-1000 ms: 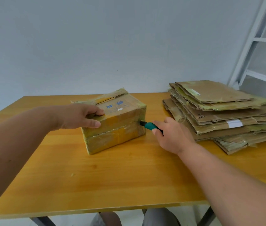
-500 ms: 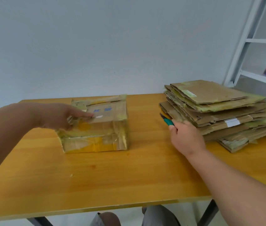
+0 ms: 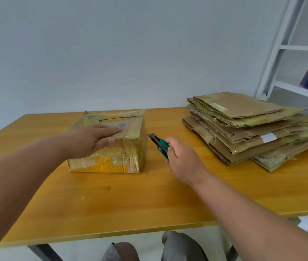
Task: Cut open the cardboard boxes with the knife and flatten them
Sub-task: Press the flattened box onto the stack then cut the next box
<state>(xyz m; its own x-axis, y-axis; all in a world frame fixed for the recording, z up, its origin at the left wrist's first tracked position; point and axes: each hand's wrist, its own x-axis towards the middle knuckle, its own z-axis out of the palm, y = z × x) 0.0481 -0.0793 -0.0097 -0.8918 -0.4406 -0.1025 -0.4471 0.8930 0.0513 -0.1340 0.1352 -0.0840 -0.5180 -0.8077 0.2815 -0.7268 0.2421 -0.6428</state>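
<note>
Plainly risky: left hand point(image 3: 92, 140) lay flat on box point(image 3: 111, 147), fingers together; right hand point(image 3: 183, 161) gripped knife point(image 3: 158, 145); slip could nick thumb.

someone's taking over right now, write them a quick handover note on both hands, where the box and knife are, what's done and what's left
Left hand: flat on top of the taped box, pinning it to the table.
Right hand: gripping the green knife, tip pointing at the box's right side, not touching it.
Done: a stack of flattened cardboard sits at the table's right.
Left: this box is upright, with tape on its front and top; cut it open, flatten it, add it to the stack.
</note>
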